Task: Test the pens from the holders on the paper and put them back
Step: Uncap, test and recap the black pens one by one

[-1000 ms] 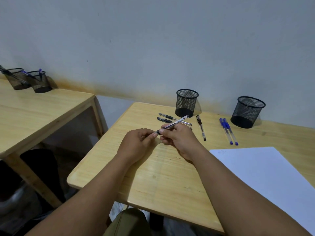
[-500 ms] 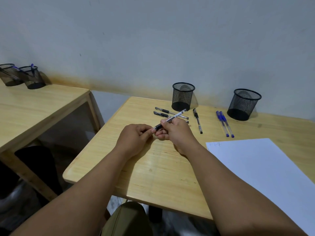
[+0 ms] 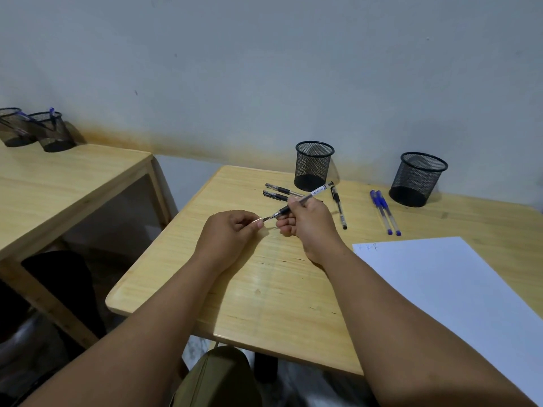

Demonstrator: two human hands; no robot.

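My right hand grips a black pen by its dark grip, the barrel slanting up to the right and the bare tip pointing left. My left hand is closed with its thumb and fingers at that tip, apparently on the pen's cap, which is hidden. Two black pens lie behind my hands, and a third black pen lies to their right. Two blue pens lie further right. Two empty black mesh holders, one and another, stand at the back. The white paper lies at right with small scribbles at its corner.
The wooden table has its front edge close to my lap. A second wooden table stands to the left across a gap, with two mesh holders containing pens. A grey wall runs behind both tables.
My hands have drawn apart: the left moved left off the pen, baring its tip. The right hand keeps hold of the pen.
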